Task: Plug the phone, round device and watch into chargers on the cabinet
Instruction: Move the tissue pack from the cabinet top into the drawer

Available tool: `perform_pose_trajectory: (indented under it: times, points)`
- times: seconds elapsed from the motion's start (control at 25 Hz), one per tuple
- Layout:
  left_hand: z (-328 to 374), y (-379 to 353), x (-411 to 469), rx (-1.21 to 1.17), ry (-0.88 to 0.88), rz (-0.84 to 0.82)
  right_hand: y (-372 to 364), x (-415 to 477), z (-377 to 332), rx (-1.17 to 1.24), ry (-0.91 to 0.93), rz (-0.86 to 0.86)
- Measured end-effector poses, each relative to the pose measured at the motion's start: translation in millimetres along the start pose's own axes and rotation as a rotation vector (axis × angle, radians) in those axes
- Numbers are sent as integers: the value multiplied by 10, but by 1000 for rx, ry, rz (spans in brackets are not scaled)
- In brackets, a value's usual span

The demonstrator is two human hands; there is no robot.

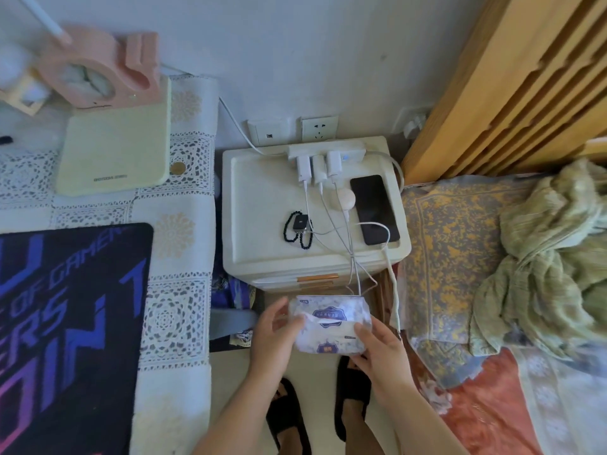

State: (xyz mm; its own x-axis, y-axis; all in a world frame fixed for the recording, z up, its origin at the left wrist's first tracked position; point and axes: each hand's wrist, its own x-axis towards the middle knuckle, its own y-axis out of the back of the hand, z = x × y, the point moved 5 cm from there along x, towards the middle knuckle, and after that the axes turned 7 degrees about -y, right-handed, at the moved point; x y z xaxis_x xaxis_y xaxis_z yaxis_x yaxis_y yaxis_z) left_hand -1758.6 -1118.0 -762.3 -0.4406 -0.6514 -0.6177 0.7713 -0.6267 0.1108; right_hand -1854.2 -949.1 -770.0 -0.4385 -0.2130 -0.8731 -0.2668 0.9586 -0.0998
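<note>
phone (374, 210) on cabinet (262, 192) | left hand (272, 333), right hand (381, 351) apart, holding tissue pack (331, 318)

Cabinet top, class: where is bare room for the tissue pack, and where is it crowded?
Bare: the left part, between the cabinet rim and the watch. Crowded: power strip at the back; round device, phone and cables on the right.

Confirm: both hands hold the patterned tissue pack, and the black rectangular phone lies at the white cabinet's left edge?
No: head view shows the black rectangular phone at the right edge of the white cabinet. Left hand and right hand hold the tissue pack.
</note>
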Motion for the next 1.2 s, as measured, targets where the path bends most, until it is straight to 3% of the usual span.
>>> perform_pose_trajectory:
  times: [0.16,0.28,0.48,0.64,0.88,1.2]
  points:
    - [-262,-13,256,-237,221,174,210,67,131,6,-12,56]
    - [-427,-147,581,-276,302,160,296,136,90,-17,38,55]
    - [-526,-447,1071,-320,318,47,416,187,11,-14,92,57]
    - [-739,-609,1290,-335,401,61,471,208,-24,45,81,76]
    - [-859,-686,1341,-581,404,40,431,209,-200,4,90,58]
    - [-920,-727,1259,-465,411,78,409,191,-281,7,93,30]
